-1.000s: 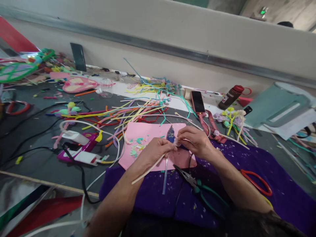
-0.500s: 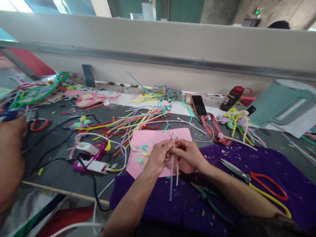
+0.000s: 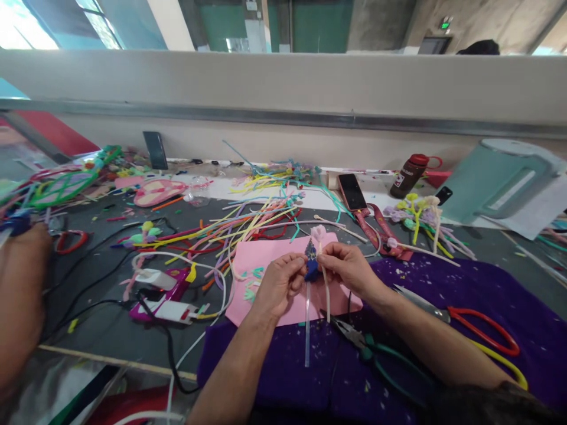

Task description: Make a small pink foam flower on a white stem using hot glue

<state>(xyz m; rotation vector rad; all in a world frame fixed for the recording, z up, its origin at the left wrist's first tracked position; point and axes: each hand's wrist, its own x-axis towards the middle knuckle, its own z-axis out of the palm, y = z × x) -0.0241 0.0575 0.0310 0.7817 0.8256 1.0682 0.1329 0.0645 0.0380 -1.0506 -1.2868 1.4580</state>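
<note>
My left hand [image 3: 280, 282] is closed around a small blue glue gun [image 3: 312, 268], its dark speckled tip pointing away from me. A clear glue stick [image 3: 307, 330] hangs from its back end. With thumb and fingers, my right hand [image 3: 344, 267] pinches a pale pink pipe-cleaner flower [image 3: 318, 233] close beside the gun's tip. The flower's cream stem [image 3: 328, 298] hangs below my fingers. Under both hands lies a pink sheet [image 3: 248, 251] with green pipe-cleaner bits [image 3: 253, 284] on its left part.
Green-handled pliers [image 3: 367, 347] and red-and-yellow-handled scissors [image 3: 443, 313] lie on purple cloth [image 3: 478, 283]. A power strip [image 3: 170, 295] with cables sits left. Loose pipe cleaners [image 3: 252, 221], a phone [image 3: 353, 192], a bottle [image 3: 407, 177] and a kettle [image 3: 491, 183] stand behind. Another person's hand [image 3: 26, 265] is far left.
My hands have moved slightly apart, bringing the blue glue gun into view between them. The pink flower now stands higher and to the right. The whole view has shifted slightly.
</note>
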